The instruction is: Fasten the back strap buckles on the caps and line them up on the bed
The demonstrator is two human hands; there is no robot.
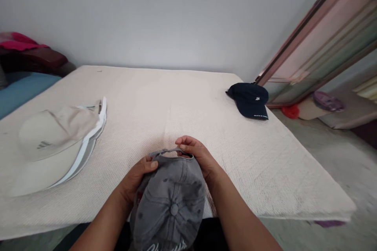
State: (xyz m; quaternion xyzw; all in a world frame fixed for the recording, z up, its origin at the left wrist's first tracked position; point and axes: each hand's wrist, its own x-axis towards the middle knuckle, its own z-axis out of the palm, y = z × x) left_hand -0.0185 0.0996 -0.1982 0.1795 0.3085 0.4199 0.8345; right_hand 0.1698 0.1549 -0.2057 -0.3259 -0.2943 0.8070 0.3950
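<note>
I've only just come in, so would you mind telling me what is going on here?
Someone is holding a gray cap at the table's near edge, the left hand and right hand at its back strap. Light-colored caps lie together on the left of the covered table, and a dark cap lies at the far right.

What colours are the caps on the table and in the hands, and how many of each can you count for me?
Grey cap: 1
Navy cap: 1
Beige cap: 1
Total: 3 caps
Pale layers poke out under the beige one. They could be more caps, but I can't tell how many, so I left them out.
</note>
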